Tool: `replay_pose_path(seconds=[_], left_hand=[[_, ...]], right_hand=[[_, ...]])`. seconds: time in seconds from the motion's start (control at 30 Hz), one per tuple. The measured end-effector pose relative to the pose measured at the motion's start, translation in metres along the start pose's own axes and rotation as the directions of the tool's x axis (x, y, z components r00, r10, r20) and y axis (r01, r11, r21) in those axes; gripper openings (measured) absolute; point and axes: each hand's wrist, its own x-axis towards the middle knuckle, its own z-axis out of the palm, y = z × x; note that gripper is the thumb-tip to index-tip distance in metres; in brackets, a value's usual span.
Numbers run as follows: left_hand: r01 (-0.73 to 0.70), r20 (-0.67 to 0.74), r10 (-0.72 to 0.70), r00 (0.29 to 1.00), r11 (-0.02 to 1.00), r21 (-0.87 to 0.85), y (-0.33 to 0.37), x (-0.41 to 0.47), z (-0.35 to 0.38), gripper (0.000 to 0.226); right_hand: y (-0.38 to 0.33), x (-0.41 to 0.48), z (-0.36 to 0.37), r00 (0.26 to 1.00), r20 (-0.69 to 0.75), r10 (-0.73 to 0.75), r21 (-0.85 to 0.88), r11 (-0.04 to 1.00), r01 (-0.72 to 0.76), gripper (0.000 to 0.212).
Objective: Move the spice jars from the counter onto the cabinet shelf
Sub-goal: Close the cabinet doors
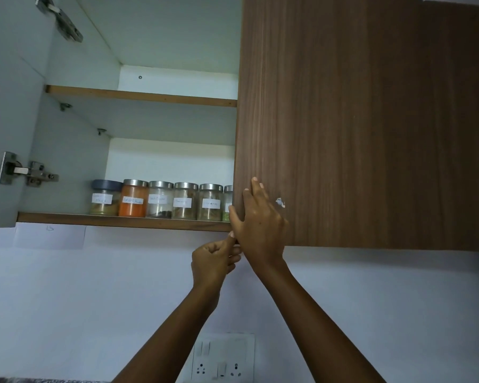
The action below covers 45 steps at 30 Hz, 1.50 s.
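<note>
— White wall [67, 299], wood-grain cabinet [75, 150] above it. Where do the jars stand?

— Your spice jars [186, 201] stand in a row on the bottom shelf [94, 218], side by side near its front edge. Six show. They are clear glass with white handwritten labels. The leftmost jar [105, 197] has a dark grey lid over pale brown powder, and the rest have steel lids. The second jar [133, 199] is full of orange powder. The last jar [227, 203] is half hidden behind the right door [371, 120].

— And my hands?

— Your right hand [260, 219] lies flat on that door's face near its lower left corner, fingers straight, thumb at the door's edge. Your left hand [213, 261] is just below it with the fingers curled and one fingertip up at the door's bottom corner. I cannot tell whether it pinches the edge.

— Anything else?

— The upper shelf [141, 95] is above, a hinge [25, 170] is at the left, and a socket plate [223, 357] is on the wall below.
</note>
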Motion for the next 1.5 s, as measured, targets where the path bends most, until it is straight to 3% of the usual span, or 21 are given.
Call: replay_pose_path(seconds=[0.13, 0.33, 0.5, 0.67, 0.8, 0.87, 0.93, 1.03, 1.1, 1.27, 1.37, 1.5], left_hand=[[0.02, -0.022, -0.019, 1.0, 1.0, 0.02, -0.01, 0.015, 0.003, 0.028], [0.037, -0.043, -0.036, 0.998, 0.999, 0.026, -0.026, 0.031, 0.011, 0.031], [0.006, -0.045, -0.004, 0.999, 0.999, 0.039, -0.035, 0.041, 0.011, 0.028], [0.002, 0.003, -0.002, 1.0, 0.991, 0.137, -0.035, 0.051, 0.003, 0.027], [0.032, 0.071, -0.055, 0.996, 0.957, 0.288, -0.026, 0.052, -0.008, 0.039], [-0.001, 0.101, -0.048, 0.994, 0.897, 0.441, -0.019, 0.052, -0.014, 0.047], [0.034, 0.13, -0.131, 0.983, 0.819, 0.572, -0.01, 0.052, -0.017, 0.057], [-0.033, 0.135, -0.125, 0.983, 0.603, 0.797, 0.001, 0.053, -0.019, 0.064], [-0.096, 0.165, -0.077, 0.983, 0.547, 0.832, 0.008, 0.05, -0.018, 0.058], [-0.256, 0.282, 0.029, 0.959, 0.516, 0.817, 0.031, 0.024, -0.025, 0.025], [-0.358, 0.35, 0.097, 0.932, 0.415, 0.836, 0.06, -0.003, -0.044, 0.021], [-0.488, 0.455, 0.245, 0.856, 0.092, 0.868, 0.112, -0.043, -0.083, 0.021]], right_hand=[[0.015, -0.008, 0.017, 0.997, 0.031, -0.066, -0.02, 0.998, 0.066, 0.035], [0.033, -0.026, 0.039, 0.984, 0.096, -0.148, -0.048, 0.987, 0.153, 0.044], [0.038, -0.036, 0.053, 0.984, 0.006, -0.178, -0.042, 0.983, 0.178, 0.037], [0.038, -0.047, 0.062, 0.985, 0.014, -0.172, -0.014, 0.985, 0.172, 0.05], [0.044, -0.056, 0.069, 0.978, 0.127, -0.166, -0.056, 0.983, 0.175, 0.064], [0.044, -0.059, 0.07, 0.977, 0.159, -0.139, -0.073, 0.986, 0.152, 0.072], [0.041, -0.06, 0.07, 0.979, 0.171, -0.11, -0.074, 0.989, 0.124, 0.075], [0.04, -0.059, 0.066, 0.975, 0.196, -0.103, -0.091, 0.988, 0.123, 0.079], [0.04, -0.06, 0.063, 0.966, 0.234, -0.109, -0.113, 0.984, 0.138, 0.086], [0.03, -0.06, 0.055, 0.952, 0.301, -0.055, -0.122, 0.988, 0.096, 0.1], [0.011, -0.064, 0.043, 0.96, 0.276, 0.047, 0.015, 0.998, -0.054, 0.087], [-0.033, -0.077, 0.023, 0.911, 0.337, 0.236, 0.193, 0.93, -0.313, 0.05]])
